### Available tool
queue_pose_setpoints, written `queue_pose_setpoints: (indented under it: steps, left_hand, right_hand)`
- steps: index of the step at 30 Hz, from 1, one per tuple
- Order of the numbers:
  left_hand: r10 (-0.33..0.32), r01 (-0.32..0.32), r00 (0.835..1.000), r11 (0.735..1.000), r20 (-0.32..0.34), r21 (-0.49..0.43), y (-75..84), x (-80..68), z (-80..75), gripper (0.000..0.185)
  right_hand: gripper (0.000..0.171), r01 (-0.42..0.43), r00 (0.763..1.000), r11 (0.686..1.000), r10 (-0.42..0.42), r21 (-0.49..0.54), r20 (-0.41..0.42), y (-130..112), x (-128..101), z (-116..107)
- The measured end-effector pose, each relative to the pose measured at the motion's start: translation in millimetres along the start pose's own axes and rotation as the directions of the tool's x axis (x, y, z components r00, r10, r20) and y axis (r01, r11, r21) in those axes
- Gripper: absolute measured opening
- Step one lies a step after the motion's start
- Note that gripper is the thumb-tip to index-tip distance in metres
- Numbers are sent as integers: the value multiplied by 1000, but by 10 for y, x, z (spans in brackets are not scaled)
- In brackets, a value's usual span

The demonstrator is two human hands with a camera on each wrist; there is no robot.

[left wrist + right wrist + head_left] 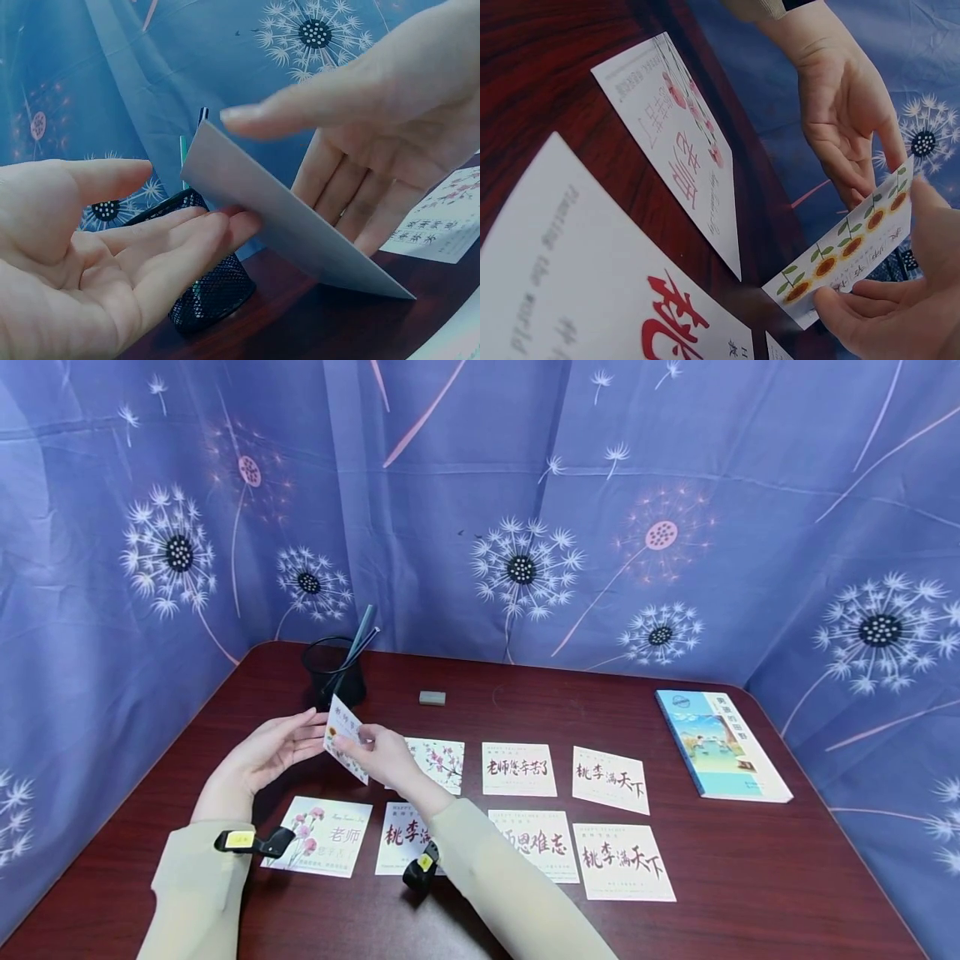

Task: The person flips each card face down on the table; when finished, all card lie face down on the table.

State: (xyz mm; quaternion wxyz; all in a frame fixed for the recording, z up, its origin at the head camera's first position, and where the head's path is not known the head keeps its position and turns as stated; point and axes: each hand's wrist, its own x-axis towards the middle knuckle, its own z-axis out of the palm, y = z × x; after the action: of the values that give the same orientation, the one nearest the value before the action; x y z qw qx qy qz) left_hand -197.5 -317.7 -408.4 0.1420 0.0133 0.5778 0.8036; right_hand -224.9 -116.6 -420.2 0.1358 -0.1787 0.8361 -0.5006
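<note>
Card (346, 737) pinched by right hand (380, 758), left hand (272, 750) touching edge.

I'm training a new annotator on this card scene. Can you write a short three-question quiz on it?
1. True or false: the right hand pinches the sunflower card.
2. What stands in the black mesh pen holder? A) pens B) scissors C) a ruler
3. Which object lies at the table's right side?

Key: 1 true; 2 A; 3 the book. The left hand touches the card with straight fingers.
</note>
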Motion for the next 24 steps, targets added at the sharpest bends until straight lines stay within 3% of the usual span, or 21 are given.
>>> queue_pose_setpoints:
  steps: [4,10,20,24]
  left_hand:
    - [15,-8,996,996,89,-84,7,8,19,40]
    - [19,4,979,994,204,-111,-19,52,46,39]
    - [9,21,974,992,227,-126,-51,80,49,41]
    - [3,25,972,993,234,-117,-57,85,49,47]
  right_hand:
    - [58,16,1000,999,-15,48,-14,17,12,-10]
    - [70,-41,999,966,37,255,22,39,21,-31]
    - [62,-30,1000,967,29,252,8,44,34,-81]
    - [54,-7,1000,952,7,308,2,39,36,-139]
